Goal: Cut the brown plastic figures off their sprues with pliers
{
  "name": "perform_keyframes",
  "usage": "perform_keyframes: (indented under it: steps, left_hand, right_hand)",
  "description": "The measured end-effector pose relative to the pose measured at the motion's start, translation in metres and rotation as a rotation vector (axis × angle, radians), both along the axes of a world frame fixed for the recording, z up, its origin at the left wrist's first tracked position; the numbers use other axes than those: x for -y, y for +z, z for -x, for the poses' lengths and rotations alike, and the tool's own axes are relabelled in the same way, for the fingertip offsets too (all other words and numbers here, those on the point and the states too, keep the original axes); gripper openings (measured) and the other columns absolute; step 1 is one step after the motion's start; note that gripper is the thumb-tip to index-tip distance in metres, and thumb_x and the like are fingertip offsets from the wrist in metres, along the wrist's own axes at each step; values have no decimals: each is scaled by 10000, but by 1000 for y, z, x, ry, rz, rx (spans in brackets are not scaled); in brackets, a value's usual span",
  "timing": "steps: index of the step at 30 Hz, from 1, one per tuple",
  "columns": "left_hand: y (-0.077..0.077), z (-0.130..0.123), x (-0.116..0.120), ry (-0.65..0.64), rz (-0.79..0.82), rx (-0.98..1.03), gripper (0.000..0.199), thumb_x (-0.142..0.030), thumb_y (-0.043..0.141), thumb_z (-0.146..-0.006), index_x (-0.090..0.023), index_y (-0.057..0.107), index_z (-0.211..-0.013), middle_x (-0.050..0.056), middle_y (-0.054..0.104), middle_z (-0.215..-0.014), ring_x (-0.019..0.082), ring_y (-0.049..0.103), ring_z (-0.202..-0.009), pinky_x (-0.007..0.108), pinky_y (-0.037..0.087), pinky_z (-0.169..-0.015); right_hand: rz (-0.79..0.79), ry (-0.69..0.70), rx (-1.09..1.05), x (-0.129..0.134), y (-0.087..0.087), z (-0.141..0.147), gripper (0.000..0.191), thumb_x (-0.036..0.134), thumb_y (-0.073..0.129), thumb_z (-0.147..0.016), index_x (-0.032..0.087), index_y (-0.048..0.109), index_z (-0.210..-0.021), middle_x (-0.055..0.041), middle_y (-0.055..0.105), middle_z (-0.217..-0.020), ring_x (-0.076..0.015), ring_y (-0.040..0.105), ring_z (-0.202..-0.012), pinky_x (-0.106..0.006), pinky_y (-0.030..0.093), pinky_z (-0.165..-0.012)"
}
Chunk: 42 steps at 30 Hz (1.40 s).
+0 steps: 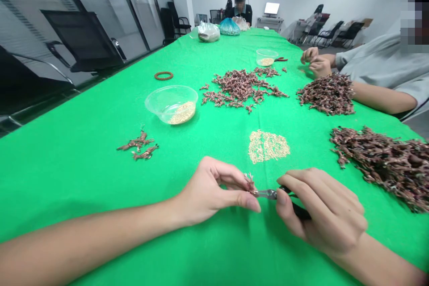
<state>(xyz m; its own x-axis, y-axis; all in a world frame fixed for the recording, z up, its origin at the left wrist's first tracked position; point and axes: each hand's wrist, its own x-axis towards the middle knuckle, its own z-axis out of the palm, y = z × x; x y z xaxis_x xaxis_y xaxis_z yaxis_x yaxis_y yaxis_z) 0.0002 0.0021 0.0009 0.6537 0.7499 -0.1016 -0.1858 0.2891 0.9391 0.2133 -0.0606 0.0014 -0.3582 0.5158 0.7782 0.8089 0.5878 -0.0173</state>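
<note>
My left hand (223,187) pinches a small brown figure (250,183) with thin pale prongs pointing up; its exact kind is too small to tell. My right hand (321,205) is wrapped round a pair of pliers (268,194) with black handles. The metal jaws meet the brown figure at my left fingertips. Just beyond my hands, a patch of tiny pale gold beads (268,145) lies spread on the green cloth (208,250). A few similar brown figures (139,145) lie to the left.
A clear bowl (154,103) holds more gold beads, near a brown ring (163,75). Heaps of brown figures lie mid-table (237,87) and at right (385,161). A co-worker's hands (317,62) work beside another heap (328,94). Bags (208,32) and another person (241,6) are far back.
</note>
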Motion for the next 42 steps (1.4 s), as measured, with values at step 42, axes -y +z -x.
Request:
perform_keyframes:
  steps: [42]
  left_hand:
    - [3, 0, 8, 87, -476, -210, 133, -245, 871, -687, -145, 812, -750, 63, 798, -787, 216, 753, -753, 282, 607, -754]
  right_hand:
    - [1008, 23, -279, 11, 7, 1, 405, 264, 434, -1000, 186, 562, -624, 53, 480, -483, -78, 403, -391, -230, 242, -346]
